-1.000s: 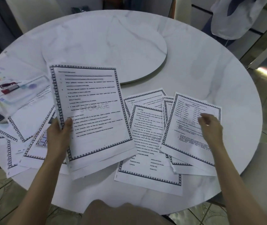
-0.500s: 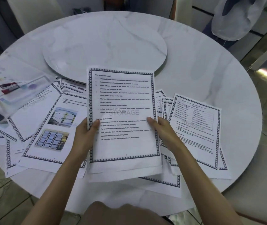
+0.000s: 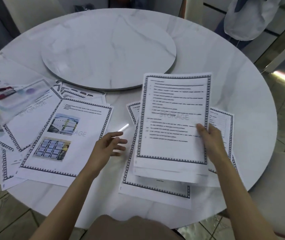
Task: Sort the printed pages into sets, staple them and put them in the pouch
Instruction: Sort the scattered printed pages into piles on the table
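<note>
My right hand grips a stack of text pages by its right edge, above the loose pages spread at the right of the round table. My left hand hovers with fingers spread and holds nothing, between that stack and a page with two photos. More bordered pages lie fanned out at the left. A clear pouch lies at the far left with a red stapler beside it.
A round marble turntable sits in the middle of the white marble table. A white garment hangs at the back right. Tiled floor shows around the table's near edge.
The stack has passed from my left hand to both hands and now to my right hand alone, moving rightward over the right pile. My left hand has let go.
</note>
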### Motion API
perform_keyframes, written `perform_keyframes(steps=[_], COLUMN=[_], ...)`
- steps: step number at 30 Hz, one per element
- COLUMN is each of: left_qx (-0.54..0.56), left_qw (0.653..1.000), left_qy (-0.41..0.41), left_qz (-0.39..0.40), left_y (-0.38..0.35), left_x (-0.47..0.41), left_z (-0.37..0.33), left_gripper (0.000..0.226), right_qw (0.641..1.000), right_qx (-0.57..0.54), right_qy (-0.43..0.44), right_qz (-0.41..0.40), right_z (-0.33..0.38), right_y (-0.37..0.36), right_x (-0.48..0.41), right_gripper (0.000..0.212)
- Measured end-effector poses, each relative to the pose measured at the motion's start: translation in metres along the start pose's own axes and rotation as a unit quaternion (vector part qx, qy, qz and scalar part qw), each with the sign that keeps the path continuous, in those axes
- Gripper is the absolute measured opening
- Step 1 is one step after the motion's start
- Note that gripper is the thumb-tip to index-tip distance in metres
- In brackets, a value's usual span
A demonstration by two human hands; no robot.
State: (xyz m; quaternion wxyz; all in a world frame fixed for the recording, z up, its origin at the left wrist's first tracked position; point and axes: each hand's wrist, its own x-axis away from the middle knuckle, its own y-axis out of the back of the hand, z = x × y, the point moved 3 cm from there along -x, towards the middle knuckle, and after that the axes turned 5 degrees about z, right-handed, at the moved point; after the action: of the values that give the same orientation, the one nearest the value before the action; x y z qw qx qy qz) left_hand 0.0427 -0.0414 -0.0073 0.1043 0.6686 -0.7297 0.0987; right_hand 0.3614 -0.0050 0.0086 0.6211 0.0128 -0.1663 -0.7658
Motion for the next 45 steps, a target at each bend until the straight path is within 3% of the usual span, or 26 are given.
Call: perform_keyframes(steps=[3,6,10,14,22,27,30,35,45], left_qx=[-0.115,-0.275,-0.374,-0.363,-0.282,-0.293,-0.280,-0.265,-0.259], left_qw=[0.993,0.961,0.927,0.931,0.954,0.952,0.957,0.951,0.927], left_qy=[0.002,-0.002,0.001,0.037,0.057,0.042,0.005,-0.023,0.038], left_qz=[-0.029,-0.019,0.004,-0.014,-0.088,-0.075,-0.080,-0.160,-0.269], left_y=[0.000,-0.008,-0.022,-0.035,-0.047,-0.056,-0.055,-0.024,0.067], left_x=[-0.005,-0.012,-0.025,-0.034,-0.038,-0.040,-0.037,-0.029,-0.016], left_z=[0.008,0.017,0.027,0.024,0.017,0.015,0.011,-0.002,0.007], left_gripper=[0.019,0.025,0.036,0.044,0.047,0.009,0.008,0.019,0.029], right_qw=[0.998,0.996,0.993,0.992,0.987,0.986,0.985,0.984,0.979], right_qx=[0.006,0.003,0.004,0.007,-0.035,-0.030,-0.032,-0.035,-0.044], right_qy=[0.004,-0.013,-0.027,-0.057,-0.100,-0.107,-0.111,-0.110,-0.111], right_qz=[-0.056,-0.092,-0.114,-0.116,-0.121,-0.126,-0.127,-0.132,-0.168], right_z=[-0.010,-0.024,-0.045,-0.063,-0.087,-0.086,-0.085,-0.081,-0.077], right_y=[0.037,0.065,0.083,0.083,0.078,0.076,0.076,0.082,0.104], right_x=[-0.003,0.000,0.011,0.019,0.020,0.019,0.020,0.019,0.014], right_gripper=[0.025,0.026,0.032,0.016,0.022,0.025,0.026,0.032,0.038])
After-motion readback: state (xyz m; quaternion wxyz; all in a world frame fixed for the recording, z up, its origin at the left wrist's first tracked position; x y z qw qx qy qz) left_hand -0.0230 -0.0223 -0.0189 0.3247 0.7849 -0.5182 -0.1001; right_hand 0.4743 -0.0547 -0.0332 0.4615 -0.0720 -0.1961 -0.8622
